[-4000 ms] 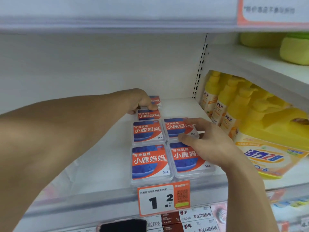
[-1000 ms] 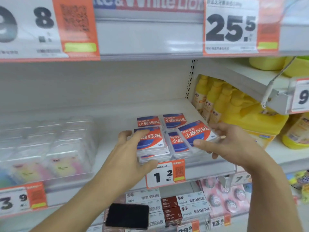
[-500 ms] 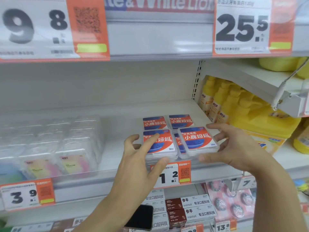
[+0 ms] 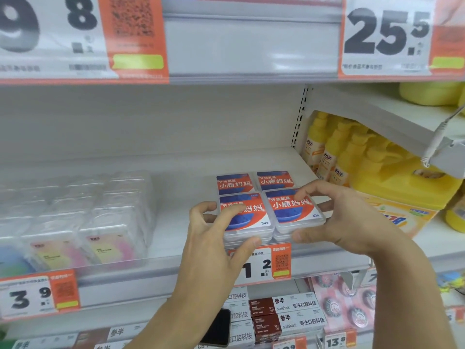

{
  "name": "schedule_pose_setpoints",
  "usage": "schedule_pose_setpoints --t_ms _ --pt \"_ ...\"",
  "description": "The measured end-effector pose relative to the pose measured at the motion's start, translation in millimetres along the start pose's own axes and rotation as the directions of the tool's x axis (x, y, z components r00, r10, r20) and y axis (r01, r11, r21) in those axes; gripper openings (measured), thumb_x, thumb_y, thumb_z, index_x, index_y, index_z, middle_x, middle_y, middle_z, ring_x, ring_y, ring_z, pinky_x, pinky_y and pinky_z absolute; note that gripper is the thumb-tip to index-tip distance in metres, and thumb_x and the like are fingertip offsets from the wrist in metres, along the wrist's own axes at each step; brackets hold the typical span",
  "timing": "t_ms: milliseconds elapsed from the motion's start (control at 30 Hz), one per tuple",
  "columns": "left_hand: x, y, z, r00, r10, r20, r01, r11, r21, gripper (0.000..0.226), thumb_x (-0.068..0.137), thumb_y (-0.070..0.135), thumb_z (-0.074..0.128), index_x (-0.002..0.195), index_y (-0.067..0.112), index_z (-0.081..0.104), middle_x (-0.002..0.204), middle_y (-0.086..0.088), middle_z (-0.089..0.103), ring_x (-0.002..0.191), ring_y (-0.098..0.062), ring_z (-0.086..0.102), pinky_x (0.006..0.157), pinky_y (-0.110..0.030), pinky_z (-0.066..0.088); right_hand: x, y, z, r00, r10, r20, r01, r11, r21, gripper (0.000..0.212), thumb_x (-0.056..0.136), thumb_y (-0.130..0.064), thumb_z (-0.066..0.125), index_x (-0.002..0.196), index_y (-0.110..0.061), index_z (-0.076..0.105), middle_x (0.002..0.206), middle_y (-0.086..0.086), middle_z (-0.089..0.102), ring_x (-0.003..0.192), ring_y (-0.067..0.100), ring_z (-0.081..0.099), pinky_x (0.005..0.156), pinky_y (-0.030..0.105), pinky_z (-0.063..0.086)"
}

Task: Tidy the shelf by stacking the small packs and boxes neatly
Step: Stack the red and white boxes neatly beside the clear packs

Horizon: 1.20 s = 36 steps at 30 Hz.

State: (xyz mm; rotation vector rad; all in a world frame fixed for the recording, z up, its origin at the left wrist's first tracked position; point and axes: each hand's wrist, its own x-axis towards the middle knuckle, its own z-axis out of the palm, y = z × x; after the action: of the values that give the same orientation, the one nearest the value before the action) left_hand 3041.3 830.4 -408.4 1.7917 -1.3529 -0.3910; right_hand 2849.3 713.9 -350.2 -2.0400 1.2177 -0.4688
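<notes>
Red and blue floss boxes sit at the near edge of the shelf [image 4: 176, 250]. The left hand [image 4: 214, 245] pinches the near left stack [image 4: 247, 219], and the right hand [image 4: 337, 220] pinches the top right box [image 4: 293, 209]. Best to push both sides in gently until their edges line up. Farther back lie two more boxes [image 4: 254, 182].

Both arms reach forward and up. Left hand [image 4: 214, 238] fingers curled, thumb spread low. Right hand [image 4: 337, 220] fingers curled, thumb underneath, both pinching.
</notes>
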Motion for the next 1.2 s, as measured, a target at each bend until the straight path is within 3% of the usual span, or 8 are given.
schedule_pose_setpoints --t_ms 100,200,300,467,533,700,967,1200 --pt "-0.2 2.0 -4.6 0.999 0.006 0.04 -0.006 1.0 -0.01 0.057 0.073 0.05 0.072 0.123 0.051 0.044 0.123 0.024 0.021 0.107 0.002 0.045 0.067 0.004 0.041 -0.4 -1.1 -3.5 0.998 0.0 0.06 0.0 1.0 -0.01 0.071 0.045 -0.037 0.097 0.105 -0.038 0.059 0.11 -0.02 0.064 0.09 0.001 0.065 0.072 0.02 0.054" --pt "6.5 12.1 -22.5 0.997 -0.071 -0.015 0.063 0.951 -0.302 0.055 0.071 0.063 0.065 0.121 0.047 0.048 0.126 0.021 0.034 0.103 0.012 0.051 0.069 -0.002 0.044 1.8 0.9 -5.6 0.999 0.044 0.014 -0.045 0.992 0.115 0.098 0.029 -0.074 0.086 0.119 -0.053 0.052 0.123 -0.017 0.057 0.109 0.006 0.06 0.091 0.035 0.055" --pt "39.2 9.6 -34.3 0.971 -0.236 -0.045 0.166 0.796 -0.582 0.048 0.076 0.061 0.058 0.119 0.041 0.054 0.128 0.014 0.051 0.114 -0.002 0.054 0.086 -0.021 0.044 17.4 4.2 -0.4 0.984 0.083 -0.154 -0.048 0.974 0.222 0.073 0.044 -0.097 0.058 0.109 -0.065 0.049 0.137 -0.012 0.052 0.119 0.012 0.056 0.1 0.045 0.049" --pt "80.8 8.5 -23.4 0.937 -0.281 0.205 0.341 0.862 -0.376 0.033 0.095 0.045 0.049 0.126 0.038 0.054 0.125 0.009 0.062 0.093 -0.006 0.067 0.071 -0.021 0.051 50.6 3.5 16.8 0.978 0.208 0.015 -0.202 0.927 0.317 0.069 0.059 -0.094 0.041 0.103 -0.048 0.068 0.097 -0.013 0.077 0.083 0.009 0.075 0.088 0.038 0.056" --pt "82.0 11.7 -22.0 0.921 -0.258 0.291 0.343 0.892 -0.294 0.028 0.093 0.045 0.054 0.119 0.035 0.059 0.111 0.01 0.069 0.084 -0.005 0.07 0.072 -0.022 0.055 59.5 5.0 16.3 0.968 0.239 0.071 -0.249 0.913 0.323 0.077 0.055 -0.099 0.038 0.095 -0.044 0.075 0.1 -0.006 0.077 0.081 0.013 0.076 0.087 0.041 0.056" --pt "80.7 6.9 -21.0 0.925 -0.222 0.309 0.299 0.926 -0.23 0.037 0.089 0.04 0.063 0.125 0.034 0.056 0.118 0.009 0.065 0.093 -0.009 0.068 0.079 -0.026 0.058 57.8 6.5 11.0 0.971 0.233 0.042 -0.231 0.889 0.395 0.087 0.047 -0.103 0.039 0.09 -0.038 0.077 0.117 -0.004 0.069 0.107 0.026 0.069 0.104 0.055 0.046" --pt "79.3 6.1 -19.9 0.92 -0.209 0.332 0.279 0.943 -0.18 0.047 0.089 0.047 0.06 0.133 0.037 0.047 0.127 0.007 0.061 0.103 -0.013 0.066 0.088 -0.034 0.057 58.2 2.0 13.3 0.98 0.193 0.048 -0.197 0.913 0.358 0.07 0.064 -0.087 0.042 0.094 -0.032 0.072 0.09 -0.007 0.078 0.084 0.019 0.076 0.092 0.047 0.056" --pt "65.9 7.3 -22.7 0.931 -0.224 0.289 0.31 0.902 -0.3 0.028 0.091 0.04 0.06 0.117 0.041 0.05 0.112 0.014 0.067 0.091 -0.002 0.067 0.08 -0.021 0.055 56.8 7.3 14.8 0.973 0.209 0.097 -0.23 0.89 0.393 0.085 0.048 -0.1 0.044 0.1 -0.04 0.073 0.095 -0.009 0.078 0.092 0.019 0.075 0.098 0.05 0.052"
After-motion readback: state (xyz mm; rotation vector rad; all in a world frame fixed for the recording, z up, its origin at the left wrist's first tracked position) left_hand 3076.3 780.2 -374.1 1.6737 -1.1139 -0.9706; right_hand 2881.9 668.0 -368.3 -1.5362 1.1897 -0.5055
